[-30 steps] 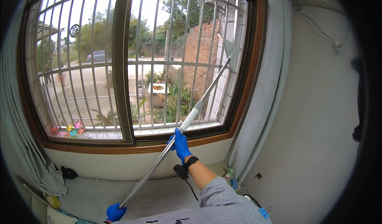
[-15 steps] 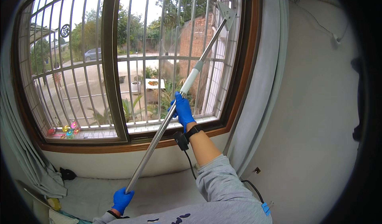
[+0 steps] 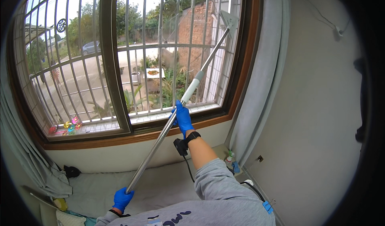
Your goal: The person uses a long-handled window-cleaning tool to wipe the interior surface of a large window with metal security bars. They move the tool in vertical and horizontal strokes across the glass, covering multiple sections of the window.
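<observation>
Right, near end first: left hand point(image 3: 122, 199), blue glove, fingers wrapped round the bottom end of the metal pole point(image 3: 151, 155), low in view over the grey bedding point(image 3: 168, 182). Pole runs up and to the right from there, at a slant. Right hand point(image 3: 183, 117), also gloved, grips it further up, just below the pale sleeve point(image 3: 189, 92); black device point(image 3: 181, 146) strapped at that wrist, cable hanging down. Past the right hand: sleeve, grey collar, thinner shaft, then the triangular head point(image 3: 229, 22) at the far tip, well beyond both hands, at the upper right of the window frame point(image 3: 239, 85). Can't tell if head touches glass. Behind: metal bars point(image 3: 161, 65), then brick wall point(image 3: 195, 25), parked car point(image 3: 91, 47) farther left.
</observation>
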`<action>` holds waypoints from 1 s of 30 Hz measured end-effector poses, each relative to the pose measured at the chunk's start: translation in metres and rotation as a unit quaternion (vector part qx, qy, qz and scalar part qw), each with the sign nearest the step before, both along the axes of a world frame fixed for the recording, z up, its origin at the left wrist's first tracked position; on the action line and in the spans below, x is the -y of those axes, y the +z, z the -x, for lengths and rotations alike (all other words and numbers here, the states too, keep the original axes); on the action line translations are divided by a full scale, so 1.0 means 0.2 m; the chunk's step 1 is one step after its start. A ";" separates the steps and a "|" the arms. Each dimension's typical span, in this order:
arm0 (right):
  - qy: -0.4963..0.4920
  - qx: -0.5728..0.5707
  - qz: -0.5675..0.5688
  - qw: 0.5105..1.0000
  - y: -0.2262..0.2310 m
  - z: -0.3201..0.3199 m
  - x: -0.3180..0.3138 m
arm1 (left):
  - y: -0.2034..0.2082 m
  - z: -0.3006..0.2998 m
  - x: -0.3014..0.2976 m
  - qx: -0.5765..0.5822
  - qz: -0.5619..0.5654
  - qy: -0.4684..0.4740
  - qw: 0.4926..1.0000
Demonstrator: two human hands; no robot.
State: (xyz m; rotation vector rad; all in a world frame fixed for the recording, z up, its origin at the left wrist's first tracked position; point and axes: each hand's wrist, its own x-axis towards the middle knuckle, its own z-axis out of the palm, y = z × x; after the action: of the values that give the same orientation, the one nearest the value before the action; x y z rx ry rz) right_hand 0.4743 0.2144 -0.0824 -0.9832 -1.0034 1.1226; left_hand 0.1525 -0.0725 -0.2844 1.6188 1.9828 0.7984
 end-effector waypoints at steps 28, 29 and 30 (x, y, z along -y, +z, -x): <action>0.028 -0.090 0.253 0.963 -1.22 0.55 0.36 | -0.13 0.76 0.51 -0.242 0.086 0.074 0.964; 0.037 -0.110 0.251 0.961 -1.22 0.57 0.36 | -0.11 0.79 0.52 -0.248 0.087 0.075 0.962; 0.044 -0.119 0.255 0.958 -1.22 0.61 0.37 | -0.09 0.82 0.54 -0.256 0.088 0.076 0.960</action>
State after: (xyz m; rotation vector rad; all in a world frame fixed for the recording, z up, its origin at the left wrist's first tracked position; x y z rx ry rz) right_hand 0.3532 0.1398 -0.3263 -1.1799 -0.5714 1.5792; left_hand -0.0121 -0.1800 -0.3023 1.7023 2.4750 0.2469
